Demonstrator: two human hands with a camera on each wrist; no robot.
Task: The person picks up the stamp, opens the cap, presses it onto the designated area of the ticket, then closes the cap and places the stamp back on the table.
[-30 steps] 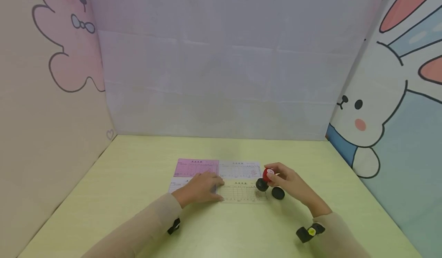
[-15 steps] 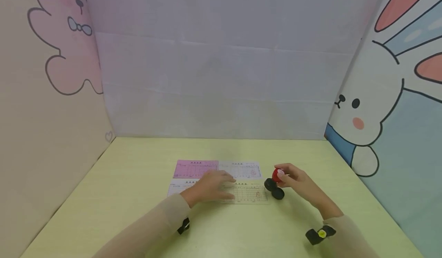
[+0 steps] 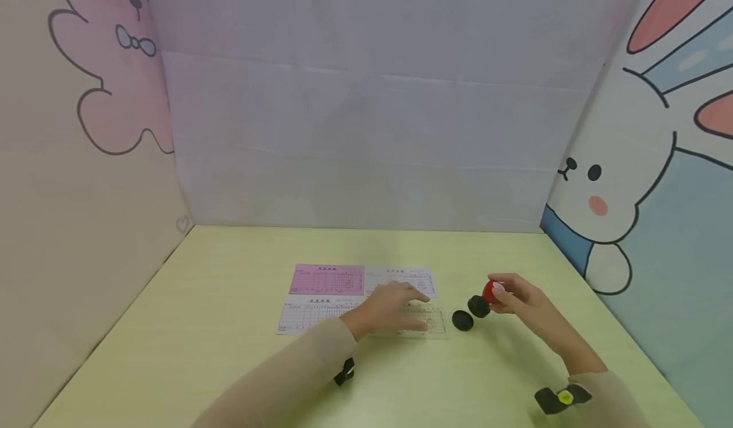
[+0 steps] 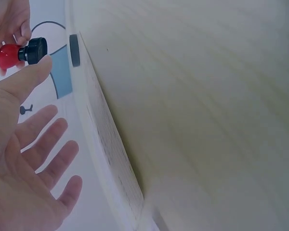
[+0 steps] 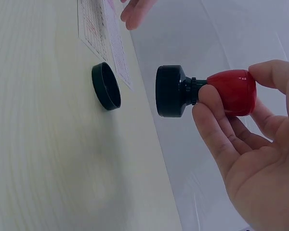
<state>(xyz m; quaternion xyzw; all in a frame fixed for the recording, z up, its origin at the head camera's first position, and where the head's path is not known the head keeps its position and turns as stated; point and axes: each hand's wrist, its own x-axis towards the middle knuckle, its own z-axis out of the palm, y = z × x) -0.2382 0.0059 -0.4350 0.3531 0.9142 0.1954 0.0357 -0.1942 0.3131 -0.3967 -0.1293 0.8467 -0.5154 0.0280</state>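
My right hand (image 3: pixel 529 307) holds a self-inking stamp (image 5: pixel 231 91) by its red knob, clear of the table, with the black round base tilted toward the left. Below and left of it, a round black cap (image 3: pixel 462 320) lies on the table, its hollow side showing in the right wrist view. My left hand (image 3: pixel 389 310) is over the yellow form (image 3: pixel 436 320), fingers spread and holding nothing. In the left wrist view, the left thumb (image 4: pixel 36 72) overlaps the area just under the stamp's base.
Beside the yellow form lie a pink form (image 3: pixel 326 280), a white form (image 3: pixel 378 275) at the back and another white form (image 3: pixel 294 317) at front left. The pale table (image 3: pixel 229 269) is bounded by a back curtain (image 3: pixel 366 129) and cartoon-printed side panels.
My right hand has carried the stamp to the right, away from the forms and past the cap. My left hand has slid right across the forms. The cap has stayed in place.
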